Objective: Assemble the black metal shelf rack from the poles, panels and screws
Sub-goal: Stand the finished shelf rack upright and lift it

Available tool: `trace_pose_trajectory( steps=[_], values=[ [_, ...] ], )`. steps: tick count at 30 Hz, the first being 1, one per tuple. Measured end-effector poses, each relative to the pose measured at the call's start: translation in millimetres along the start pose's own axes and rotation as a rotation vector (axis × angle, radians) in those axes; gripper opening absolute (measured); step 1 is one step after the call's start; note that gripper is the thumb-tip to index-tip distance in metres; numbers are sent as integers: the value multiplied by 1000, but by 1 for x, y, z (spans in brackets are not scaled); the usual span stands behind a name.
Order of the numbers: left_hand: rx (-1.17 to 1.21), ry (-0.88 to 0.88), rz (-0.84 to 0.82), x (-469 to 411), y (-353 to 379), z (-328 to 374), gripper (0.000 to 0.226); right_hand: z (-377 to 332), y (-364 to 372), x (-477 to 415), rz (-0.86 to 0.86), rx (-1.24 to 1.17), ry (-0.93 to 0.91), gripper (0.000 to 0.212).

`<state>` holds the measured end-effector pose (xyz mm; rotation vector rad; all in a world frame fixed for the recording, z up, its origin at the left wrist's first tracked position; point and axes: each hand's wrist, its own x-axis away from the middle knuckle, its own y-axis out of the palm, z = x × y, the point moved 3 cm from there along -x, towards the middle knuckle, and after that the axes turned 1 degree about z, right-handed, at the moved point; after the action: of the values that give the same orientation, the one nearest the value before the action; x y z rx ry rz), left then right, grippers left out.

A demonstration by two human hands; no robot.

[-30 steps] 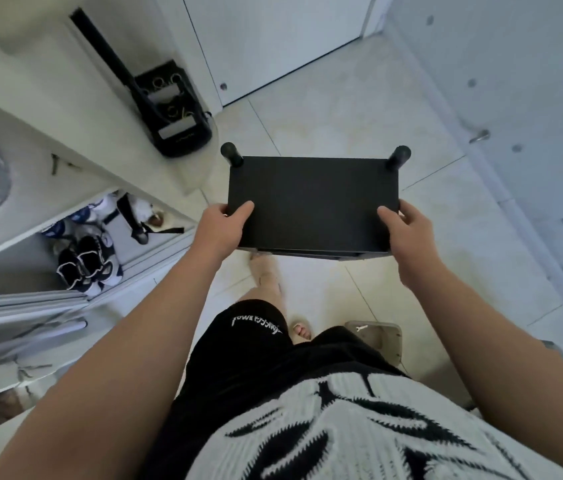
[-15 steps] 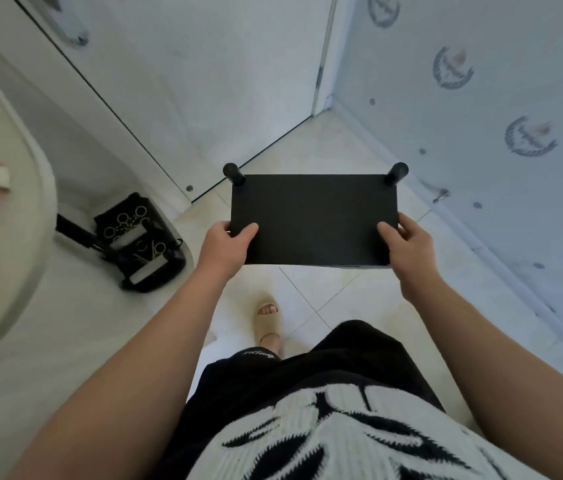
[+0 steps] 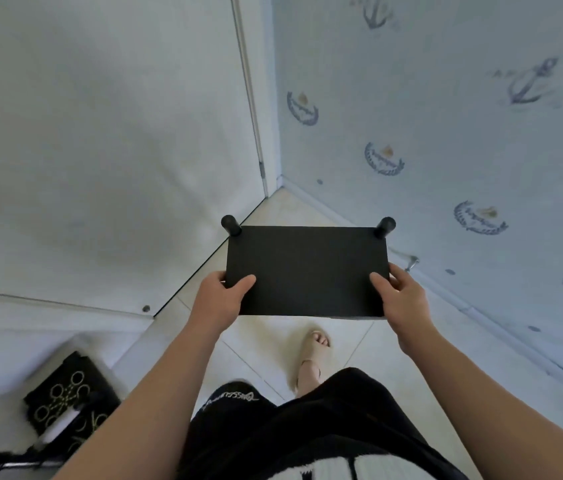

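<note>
View swings toward room corner: white door, anchor-papered wall ahead. Black shelf rack stays level above floor, carried. Left hand, right hand keep fingers curled round near corners. Assembly looks done; placement pending.

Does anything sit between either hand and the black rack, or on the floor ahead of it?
No. The left hand and right hand grip the rack's top panel directly. The floor tiles ahead look bare; beneath the panel is hidden.
</note>
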<state>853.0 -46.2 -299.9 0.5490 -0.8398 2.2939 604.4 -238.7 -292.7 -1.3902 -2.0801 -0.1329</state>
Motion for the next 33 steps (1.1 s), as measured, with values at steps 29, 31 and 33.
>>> trace_pose_trajectory(
  steps=[29, 31, 33],
  values=[
    [-513, -3, -507, -372, 239, 194, 17, -4, -12, -321, 441, -90, 448, 46],
    [-529, 16, -506, -386, 254, 189, 19, 8, -14, -335, 448, -66, 442, 46],
    [-546, 37, -501, -394, 268, 187, 20, 18, -17, -345, 450, -37, 435, 46]
  ],
)
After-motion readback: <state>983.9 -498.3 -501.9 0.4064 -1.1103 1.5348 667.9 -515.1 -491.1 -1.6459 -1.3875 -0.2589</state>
